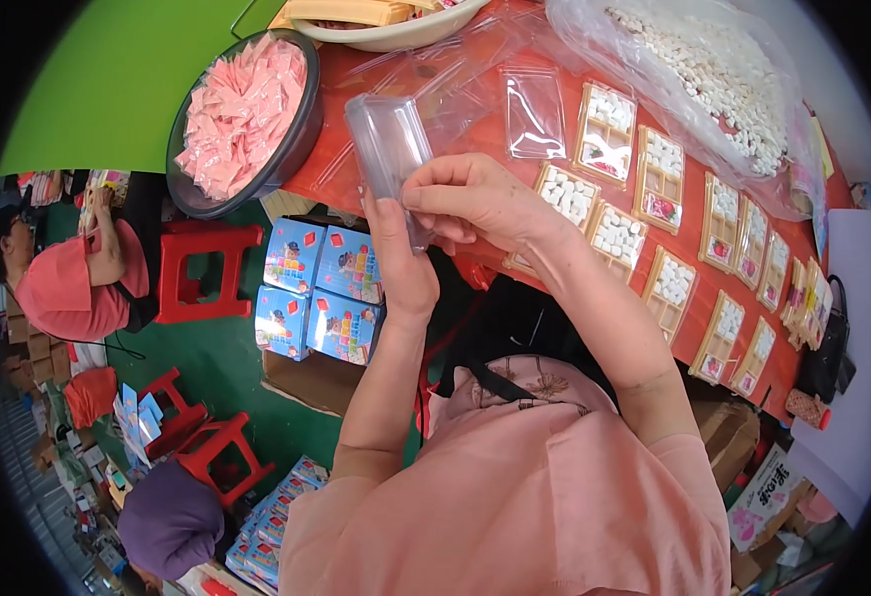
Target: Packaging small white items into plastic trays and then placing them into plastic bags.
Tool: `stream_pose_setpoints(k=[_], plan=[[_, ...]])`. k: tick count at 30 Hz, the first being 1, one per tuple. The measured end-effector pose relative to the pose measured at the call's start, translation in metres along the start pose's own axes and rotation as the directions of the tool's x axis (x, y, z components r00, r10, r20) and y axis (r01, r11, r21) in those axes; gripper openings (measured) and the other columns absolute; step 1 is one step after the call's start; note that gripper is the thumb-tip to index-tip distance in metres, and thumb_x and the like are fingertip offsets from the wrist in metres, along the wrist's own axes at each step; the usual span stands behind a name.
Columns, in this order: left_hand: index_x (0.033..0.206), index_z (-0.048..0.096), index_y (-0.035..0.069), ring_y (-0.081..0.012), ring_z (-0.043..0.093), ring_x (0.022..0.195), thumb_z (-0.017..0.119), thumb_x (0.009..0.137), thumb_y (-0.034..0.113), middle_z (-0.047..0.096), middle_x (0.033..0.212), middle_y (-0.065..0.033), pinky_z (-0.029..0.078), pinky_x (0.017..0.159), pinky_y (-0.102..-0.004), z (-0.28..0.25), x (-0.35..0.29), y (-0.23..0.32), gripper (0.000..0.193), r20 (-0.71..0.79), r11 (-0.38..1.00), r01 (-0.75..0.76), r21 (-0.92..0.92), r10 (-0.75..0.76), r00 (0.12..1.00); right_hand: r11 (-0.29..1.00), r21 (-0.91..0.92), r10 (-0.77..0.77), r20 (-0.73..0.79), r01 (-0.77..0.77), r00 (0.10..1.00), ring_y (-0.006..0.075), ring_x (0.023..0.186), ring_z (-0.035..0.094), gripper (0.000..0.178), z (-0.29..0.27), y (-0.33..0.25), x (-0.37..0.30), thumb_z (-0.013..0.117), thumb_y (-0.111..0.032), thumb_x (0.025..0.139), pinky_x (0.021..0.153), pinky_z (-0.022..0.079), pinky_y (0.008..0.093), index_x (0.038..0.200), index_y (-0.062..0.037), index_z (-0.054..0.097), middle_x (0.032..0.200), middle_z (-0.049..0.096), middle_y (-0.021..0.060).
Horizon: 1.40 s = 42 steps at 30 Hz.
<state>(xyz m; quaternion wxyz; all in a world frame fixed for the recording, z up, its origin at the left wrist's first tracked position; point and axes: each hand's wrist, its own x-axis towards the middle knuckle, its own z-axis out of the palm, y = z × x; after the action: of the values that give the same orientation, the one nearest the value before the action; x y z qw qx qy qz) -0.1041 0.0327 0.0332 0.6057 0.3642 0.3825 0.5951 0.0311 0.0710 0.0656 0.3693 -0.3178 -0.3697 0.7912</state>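
Observation:
My left hand holds a stack of clear plastic box covers upright above the table's near edge. The right hand pinches the near side edge of that stack, its thumb and fingers closed together. A single clear cover lies flat on the red table, beyond my right hand. Right of it, light wooden compartment trays hold small white pieces; several have a pink and red printed picture in one compartment. More such trays lie just beside my right forearm, partly hidden by it.
A dark basin of pink packets stands at the left. A bowl and a plastic bag of white pieces lie at the back. Blue printed boxes sit below the table edge near a red stool. Another person is at the left.

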Motion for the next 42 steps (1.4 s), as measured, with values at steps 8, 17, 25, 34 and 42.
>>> stream_pose_setpoints(k=[8,17,25,34,42], plan=[[0.104,0.05,0.006,-0.0193,0.064,0.062,0.032,0.106,0.052,0.061,0.069,-0.0074,0.046,0.051,-0.0265,-0.009,-0.005,0.005,0.049,0.104,0.994,0.079,-0.076,-0.071,0.992,0.993,-0.113,0.015,-0.087,-0.025,0.996,0.0031,0.051,0.048,0.018,0.022,-0.011,-0.011,0.069,-0.022,0.094,0.042,0.034,0.018,0.093,-0.0042,0.068,0.072,0.059,-0.0003],[0.092,0.053,0.009,-0.0206,0.062,0.062,0.026,0.106,0.056,0.059,0.066,-0.0046,0.046,0.055,-0.0302,0.001,-0.004,0.002,0.056,0.062,0.997,0.073,0.03,-0.075,0.995,1.0,0.009,0.026,-0.137,-0.025,0.99,0.0056,0.049,0.053,0.019,0.013,-0.008,-0.015,0.071,-0.02,0.094,0.04,0.037,0.0188,0.095,-0.001,0.068,0.073,0.064,0.0037],[0.115,0.055,0.005,-0.0182,0.065,0.066,0.027,0.106,0.055,0.061,0.069,-0.0044,0.045,0.054,-0.0275,0.0,-0.007,0.003,0.058,0.086,0.997,0.04,0.066,-0.046,0.995,0.988,0.148,-0.023,-0.077,0.034,0.997,0.0068,0.049,0.054,0.015,0.001,0.002,-0.015,0.069,-0.015,0.095,0.042,0.04,0.0196,0.099,0.0,0.07,0.08,0.069,0.007],[0.118,0.052,0.005,-0.0191,0.064,0.066,0.045,0.102,0.045,0.062,0.072,-0.0057,0.047,0.051,-0.0305,0.014,-0.003,0.018,0.043,0.06,0.998,0.035,0.052,-0.038,0.997,0.972,-0.19,-0.171,-0.149,0.141,0.974,0.0035,0.054,0.049,0.018,0.02,-0.009,-0.022,0.066,-0.02,0.097,0.045,0.039,0.0189,0.094,-0.0021,0.066,0.071,0.058,-0.0013],[0.093,0.058,0.006,-0.0224,0.065,0.066,0.042,0.103,0.043,0.064,0.07,-0.0088,0.048,0.052,-0.0304,0.005,-0.002,0.009,0.041,0.107,0.97,0.21,-0.12,-0.198,0.974,0.981,-0.164,-0.127,-0.154,0.102,0.98,0.0029,0.051,0.045,0.02,0.016,-0.008,-0.023,0.063,-0.024,0.1,0.044,0.034,0.0191,0.096,-0.0038,0.063,0.07,0.055,-0.0026]])
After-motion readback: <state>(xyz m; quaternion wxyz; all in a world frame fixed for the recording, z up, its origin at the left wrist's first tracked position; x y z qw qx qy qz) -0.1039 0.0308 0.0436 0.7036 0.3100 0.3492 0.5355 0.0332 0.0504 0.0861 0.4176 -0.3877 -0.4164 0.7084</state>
